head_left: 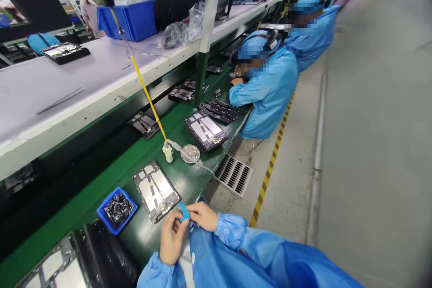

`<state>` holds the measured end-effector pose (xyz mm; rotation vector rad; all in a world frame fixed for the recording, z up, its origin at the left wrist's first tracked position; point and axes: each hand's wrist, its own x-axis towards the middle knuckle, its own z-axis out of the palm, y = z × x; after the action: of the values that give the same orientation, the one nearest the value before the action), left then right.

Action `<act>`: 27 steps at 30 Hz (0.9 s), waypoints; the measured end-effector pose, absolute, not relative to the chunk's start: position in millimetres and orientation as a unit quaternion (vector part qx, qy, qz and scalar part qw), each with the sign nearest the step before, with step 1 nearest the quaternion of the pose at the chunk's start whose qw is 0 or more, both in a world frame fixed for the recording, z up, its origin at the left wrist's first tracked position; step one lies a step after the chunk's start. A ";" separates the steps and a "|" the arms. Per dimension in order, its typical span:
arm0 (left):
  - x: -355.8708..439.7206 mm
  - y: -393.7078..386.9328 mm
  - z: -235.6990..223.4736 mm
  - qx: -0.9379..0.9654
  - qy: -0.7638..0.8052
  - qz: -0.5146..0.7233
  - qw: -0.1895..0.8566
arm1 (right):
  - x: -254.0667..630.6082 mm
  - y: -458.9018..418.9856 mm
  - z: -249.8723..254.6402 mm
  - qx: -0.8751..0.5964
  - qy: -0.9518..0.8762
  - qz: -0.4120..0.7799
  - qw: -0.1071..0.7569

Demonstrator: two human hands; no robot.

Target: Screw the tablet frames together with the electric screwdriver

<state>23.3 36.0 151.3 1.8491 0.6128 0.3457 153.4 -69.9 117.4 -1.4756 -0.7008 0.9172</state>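
Observation:
A short, curved light-blue strip (183, 212), perhaps tape, is held up at the bench edge. My left hand (173, 237) pinches its lower end between thumb and curled fingers. From the other side my right hand (204, 216) has closed fingertips on the strip. Just beyond my hands an opened tablet (157, 191) lies flat on the green bench, its silver battery cells and circuit boards facing up. Left of that tablet sits a small blue bin (117, 229) full of little black and silver parts.
Stacked tablets (206, 130) and dark curved panels (221, 110) lie further along the bench (124, 238). A yellow cord (148, 99) hangs beside a perforated metal disc (190, 154). More tablet units (56, 265) sit lower left. A co-worker in blue (263, 85) sits at the right.

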 end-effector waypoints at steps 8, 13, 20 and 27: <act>91.5 50.6 176.6 0.834 0.237 0.043 0.496 | 208.3 -31.0 120.2 -0.614 -0.111 0.394 0.675; 106.2 16.8 189.6 0.851 0.102 0.006 0.514 | 206.5 -26.8 118.7 -0.556 -0.143 0.373 0.729; 100.9 12.1 134.7 0.874 0.175 0.071 0.447 | 263.5 -15.6 66.1 -0.746 -0.244 0.153 0.601; 115.9 2.0 43.3 0.878 0.180 0.257 0.362 | 345.7 1.8 15.6 -0.848 -0.414 0.014 0.331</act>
<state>115.9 2.0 43.3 2.2602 0.4630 0.6608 345.7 1.8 15.6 -2.2173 -1.0817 0.0356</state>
